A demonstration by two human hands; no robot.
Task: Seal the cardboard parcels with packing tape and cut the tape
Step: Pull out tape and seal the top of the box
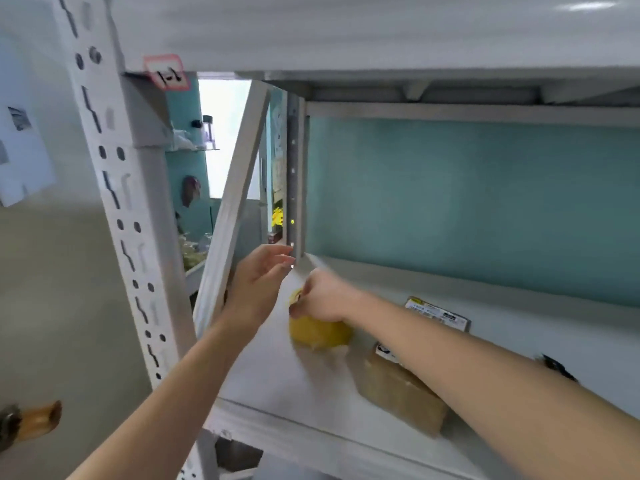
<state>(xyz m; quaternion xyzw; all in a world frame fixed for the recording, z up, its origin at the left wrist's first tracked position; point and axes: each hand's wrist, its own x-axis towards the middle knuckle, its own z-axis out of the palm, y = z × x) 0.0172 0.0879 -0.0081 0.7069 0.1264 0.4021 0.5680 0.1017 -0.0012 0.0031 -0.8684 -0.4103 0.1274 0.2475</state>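
A yellowish roll of packing tape [320, 332] rests on the white shelf board [270, 372], blurred by motion. My right hand [323, 299] is closed on the roll's top edge, reaching in from the right. Just left of it, my left hand [258, 285] hovers with fingers spread and nothing in it, near the shelf's rear post. A brown cardboard parcel [398, 393] with a white label lies under my right forearm at the shelf's front. A second labelled parcel [438, 313] lies flat further back.
The white metal rack has a perforated front post [128, 237], a diagonal brace [232, 209] and an upper shelf [346, 32] close overhead. A teal wall [467, 202] closes the back. A brown handle-like object [31, 422] shows at the lower left.
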